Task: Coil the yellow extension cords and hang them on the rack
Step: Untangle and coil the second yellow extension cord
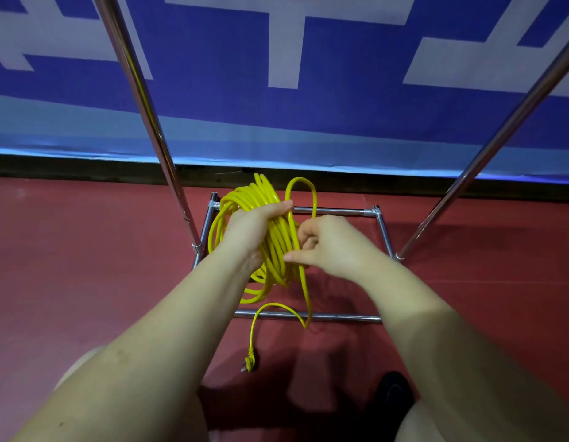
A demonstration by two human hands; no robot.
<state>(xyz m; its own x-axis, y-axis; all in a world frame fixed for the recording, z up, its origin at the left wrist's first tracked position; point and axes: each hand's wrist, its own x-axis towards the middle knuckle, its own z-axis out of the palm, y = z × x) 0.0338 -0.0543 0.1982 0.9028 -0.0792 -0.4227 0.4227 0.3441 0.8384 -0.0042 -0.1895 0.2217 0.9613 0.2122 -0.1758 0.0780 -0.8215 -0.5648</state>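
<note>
Left hand [256,226] gripping yellow extension cord coil [270,247] w/ fingers curled round the bundle, held above the rack base [340,318]. Right hand [328,247] pinching a loose strand just beside the coil, a loop arching over it. Tail end w/ plug [249,363] dangling down to the red floor [85,250]. Rack poles [143,100] rising on both sides.

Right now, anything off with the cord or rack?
Nothing damaged. The yellow coil is gripped in the left hand; the right hand pinches a loose strand. The plug end dangles uncoiled near the red floor, in front of the rack's base.
</note>
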